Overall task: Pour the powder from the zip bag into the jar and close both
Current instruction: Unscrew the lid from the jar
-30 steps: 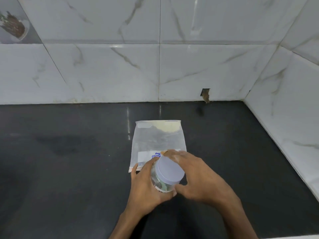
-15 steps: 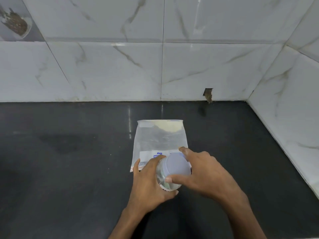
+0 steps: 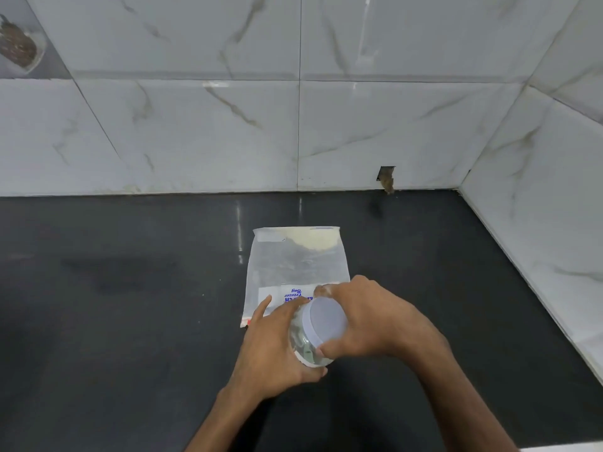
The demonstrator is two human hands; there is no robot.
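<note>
1. The jar [image 3: 301, 341] is held between both hands just above the near part of the dark surface [image 3: 130, 288], tilted so its lid faces up and to the right. I cannot tell whether its base touches the surface.
2. The left hand [image 3: 270, 353] wraps round the clear body, fingers [image 3: 283, 314] curled about it. I take this as bracing the jar against a twist.
3. The right hand [image 3: 378, 324] has its thumb and fingers clamped round the rim of the pale lid [image 3: 326, 318], which looks like a grip for turning it. The lid sits on the jar, so the powder has probably not been poured yet.
4. The zip bag [image 3: 295, 269] lies flat on the surface just beyond the hands. Its near edge is partly hidden by them.
5. The pale powder [image 3: 313, 240] is gathered at the bag's far end, away from the red-edged near corner. Whether the zip is sealed I cannot tell.
6. A white label on the bag carries blue print, upside down from here. I can read "Bag" and part of "Freezer"; the rest is covered.
</note>
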